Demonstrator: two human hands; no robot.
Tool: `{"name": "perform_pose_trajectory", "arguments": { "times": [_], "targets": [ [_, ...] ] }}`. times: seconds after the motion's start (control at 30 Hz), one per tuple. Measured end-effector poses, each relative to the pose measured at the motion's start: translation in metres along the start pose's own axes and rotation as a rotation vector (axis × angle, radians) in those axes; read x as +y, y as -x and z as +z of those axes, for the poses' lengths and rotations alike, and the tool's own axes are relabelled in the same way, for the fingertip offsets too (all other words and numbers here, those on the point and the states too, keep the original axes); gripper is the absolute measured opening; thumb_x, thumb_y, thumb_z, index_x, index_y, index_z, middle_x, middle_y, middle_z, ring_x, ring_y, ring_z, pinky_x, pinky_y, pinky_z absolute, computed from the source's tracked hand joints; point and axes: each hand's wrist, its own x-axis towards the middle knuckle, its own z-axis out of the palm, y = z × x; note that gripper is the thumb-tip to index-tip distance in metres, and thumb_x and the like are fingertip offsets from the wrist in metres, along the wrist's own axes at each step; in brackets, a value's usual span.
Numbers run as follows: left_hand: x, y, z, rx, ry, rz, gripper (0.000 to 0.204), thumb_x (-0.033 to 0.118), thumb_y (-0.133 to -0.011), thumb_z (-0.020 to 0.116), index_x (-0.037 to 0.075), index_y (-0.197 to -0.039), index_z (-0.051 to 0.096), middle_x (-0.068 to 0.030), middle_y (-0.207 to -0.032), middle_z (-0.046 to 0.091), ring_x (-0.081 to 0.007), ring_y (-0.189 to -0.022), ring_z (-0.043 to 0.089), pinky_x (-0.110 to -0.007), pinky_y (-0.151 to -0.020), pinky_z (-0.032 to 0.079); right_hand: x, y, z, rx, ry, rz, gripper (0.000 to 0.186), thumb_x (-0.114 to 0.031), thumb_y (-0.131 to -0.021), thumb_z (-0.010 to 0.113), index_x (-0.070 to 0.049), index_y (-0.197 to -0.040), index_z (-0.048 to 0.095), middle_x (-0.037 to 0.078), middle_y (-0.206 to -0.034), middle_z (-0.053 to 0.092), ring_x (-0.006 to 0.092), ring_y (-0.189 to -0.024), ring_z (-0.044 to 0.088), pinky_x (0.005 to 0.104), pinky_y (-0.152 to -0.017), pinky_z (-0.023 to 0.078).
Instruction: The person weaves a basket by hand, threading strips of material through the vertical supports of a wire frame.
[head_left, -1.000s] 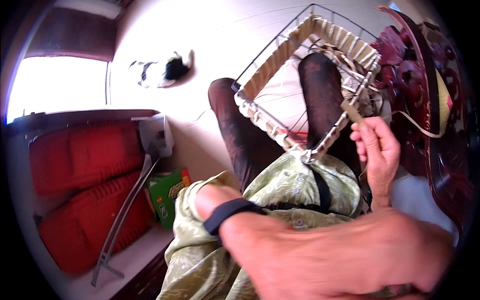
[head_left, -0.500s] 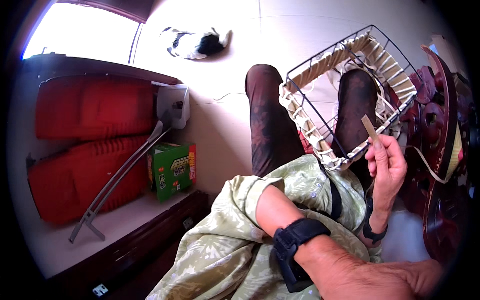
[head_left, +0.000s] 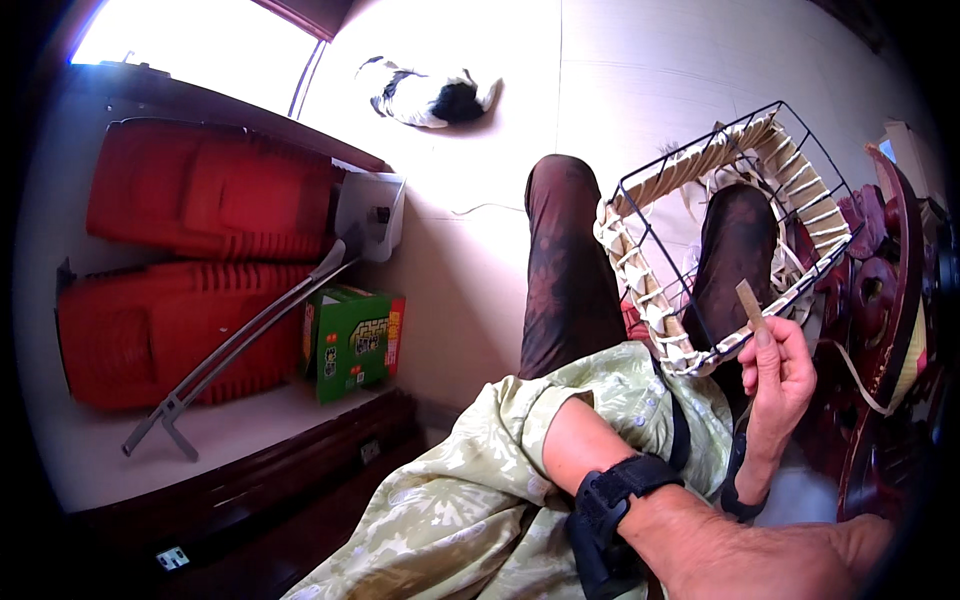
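A black wire basket (head_left: 648, 232), its sides wrapped with cream and tan flat strips, rests tilted over my knee. Close to its near right corner, my right hand (head_left: 782, 375) pinches a thin tan strip (head_left: 748, 302) between thumb and fingers. The strip's short end sticks up beside the wire rim. My left forearm, with a black band on the wrist, crosses toward the lower right. Only the back of my left hand (head_left: 790, 562) shows there; its fingers are lost at the dark edge of the picture.
Two red cushioned pieces (head_left: 210, 190) lie at the left, with a grey long-handled tool (head_left: 250, 345) across them and a green box (head_left: 352, 345) beside. A black-and-white animal (head_left: 430, 98) lies on the floor. Carved dark wood furniture (head_left: 880, 290) stands right, a pale strip (head_left: 855, 378) looping near it.
The whole view has shifted, so most things appear farther right and lower. My right hand keeps its pinch on the strip, and its place beside the basket is nearly the same.
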Motion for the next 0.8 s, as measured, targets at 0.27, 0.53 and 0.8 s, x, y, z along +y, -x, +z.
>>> {"name": "perform_pose_trajectory", "arguments": {
  "times": [0.27,0.53,0.8],
  "targets": [
    [0.002,0.001,-0.002,0.005,-0.016,0.022,0.012,-0.003,-0.083,0.063,-0.011,-0.091,0.064,-0.0218,-0.084,0.065,-0.0254,-0.069,0.06,-0.034,-0.062,0.048,-0.001,0.002,0.005,-0.028,-0.018,0.001,0.015,-0.016,-0.102,0.058,-0.003,-0.104,0.063,-0.003,-0.072,0.059,0.0002,-0.056,0.042,0.0162,-0.05,0.03],
    [0.018,0.002,-0.039,0.093,-0.137,-0.015,0.012,-0.003,-0.084,0.062,-0.013,-0.091,0.063,-0.024,-0.083,0.065,-0.0263,-0.068,0.06,-0.034,-0.06,0.048,0.006,0.002,-0.007,0.071,-0.102,0.043,0.018,-0.014,-0.1,0.058,-0.003,-0.113,0.062,-0.001,-0.077,0.06,0.0015,-0.057,0.042,0.0168,-0.05,0.032],
    [0.117,0.054,-0.125,0.485,-0.993,-0.737,0.014,-0.009,-0.087,0.065,-0.003,-0.099,0.069,-0.0068,-0.091,0.067,-0.0126,-0.084,0.06,-0.024,-0.076,0.046,0.008,0.017,-0.037,0.215,-0.167,0.004,0.008,-0.01,-0.097,0.064,-0.002,-0.1,0.064,0.0,-0.083,0.066,0.003,-0.067,0.052,0.018,-0.061,0.041]
  ]
}}
